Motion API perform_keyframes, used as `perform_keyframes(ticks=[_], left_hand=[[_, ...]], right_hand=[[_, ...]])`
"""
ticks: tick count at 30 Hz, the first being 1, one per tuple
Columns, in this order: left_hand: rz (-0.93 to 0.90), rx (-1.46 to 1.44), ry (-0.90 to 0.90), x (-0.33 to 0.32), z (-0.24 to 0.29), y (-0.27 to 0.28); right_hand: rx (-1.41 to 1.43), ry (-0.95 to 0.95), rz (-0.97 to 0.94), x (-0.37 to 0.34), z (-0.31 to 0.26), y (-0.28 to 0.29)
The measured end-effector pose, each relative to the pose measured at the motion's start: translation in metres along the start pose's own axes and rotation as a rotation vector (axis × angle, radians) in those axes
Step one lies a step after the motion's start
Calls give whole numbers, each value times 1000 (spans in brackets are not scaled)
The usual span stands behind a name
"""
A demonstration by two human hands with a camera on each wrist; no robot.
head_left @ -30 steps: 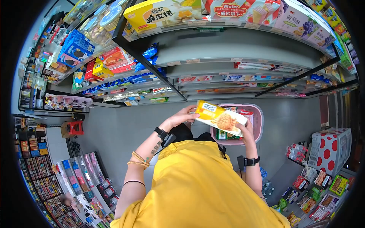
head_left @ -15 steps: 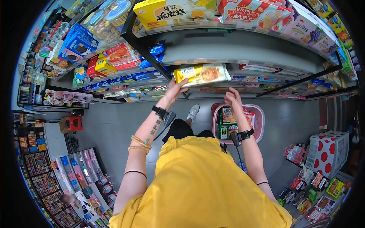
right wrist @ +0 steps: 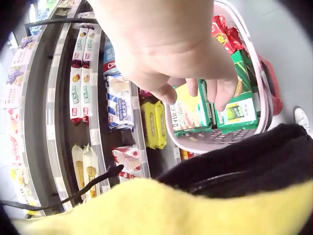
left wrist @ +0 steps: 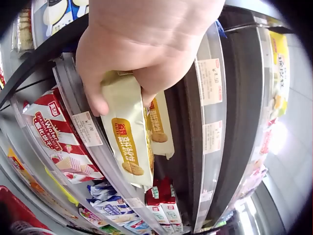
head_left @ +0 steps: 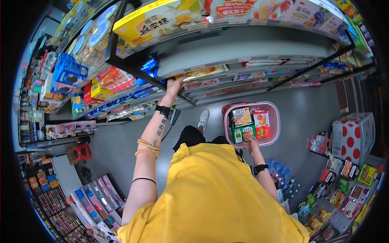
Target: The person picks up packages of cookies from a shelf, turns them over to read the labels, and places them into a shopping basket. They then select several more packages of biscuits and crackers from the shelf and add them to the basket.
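At a shelf, the left hand (head_left: 174,87) grips a cream and yellow biscuit packet (head_left: 206,73). In the left wrist view the left hand (left wrist: 146,44) pinches the packet's end (left wrist: 128,137) between thumb and fingers, beside a similar packet (left wrist: 160,125) on the shelf. The right hand (head_left: 252,146) is at the near side of a pink basket (head_left: 275,121) holding several packets. In the right wrist view the right hand (right wrist: 176,58) has its fingers loosely bent over a green and yellow packet (right wrist: 190,110); whether it touches is unclear.
Shelves (head_left: 243,44) with boxed snacks run across the front. A black shelf post (head_left: 137,73) stands by the left forearm. Bottles (head_left: 283,172) and snack packs lie at the right, near a polka-dot box (head_left: 352,150). A shoe (head_left: 204,118) is left of the basket.
The left hand has carried the biscuit packet forward and left onto the shelf. The right hand let go of the packet and has moved down to the basket.
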State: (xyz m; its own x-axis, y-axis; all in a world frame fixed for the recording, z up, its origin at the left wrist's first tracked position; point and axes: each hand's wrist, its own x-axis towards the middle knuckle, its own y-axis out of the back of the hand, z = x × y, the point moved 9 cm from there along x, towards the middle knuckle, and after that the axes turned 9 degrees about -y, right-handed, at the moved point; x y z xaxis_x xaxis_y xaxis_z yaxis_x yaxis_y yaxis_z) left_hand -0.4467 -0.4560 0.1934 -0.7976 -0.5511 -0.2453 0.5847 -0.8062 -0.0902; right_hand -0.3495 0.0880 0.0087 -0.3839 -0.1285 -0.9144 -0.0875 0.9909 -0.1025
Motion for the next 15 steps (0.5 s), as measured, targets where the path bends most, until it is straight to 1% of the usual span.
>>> perform_keyframes(ticks=[2,3,4,7,8,11,13,14,15], left_hand=[[42,63,-62,9,-6,5],[64,96,-95,11,-5,7],[85,225,-107,12,-5,11],[111,724,-269,10,16,13],[117,762,-281,9,19,9],[132,878,-322,3,38,-4],[226,1157,-479,4,42,-12],[271,1291,-562,4,40,-18],[248,1312,-575,11,31,-20]], right_hand=[[33,-21,56,-1,13,11],[32,-18,43,-5,13,9],[30,-17,32,-10,11,8],[27,31,-25,-24,-11,-2],[26,52,-47,-30,-22,-6],[-63,253,-150,-80,-93,-35],[-157,479,-259,-149,-159,-65],[-155,621,-346,-195,-193,-81],[-154,766,-430,-245,-223,-97]])
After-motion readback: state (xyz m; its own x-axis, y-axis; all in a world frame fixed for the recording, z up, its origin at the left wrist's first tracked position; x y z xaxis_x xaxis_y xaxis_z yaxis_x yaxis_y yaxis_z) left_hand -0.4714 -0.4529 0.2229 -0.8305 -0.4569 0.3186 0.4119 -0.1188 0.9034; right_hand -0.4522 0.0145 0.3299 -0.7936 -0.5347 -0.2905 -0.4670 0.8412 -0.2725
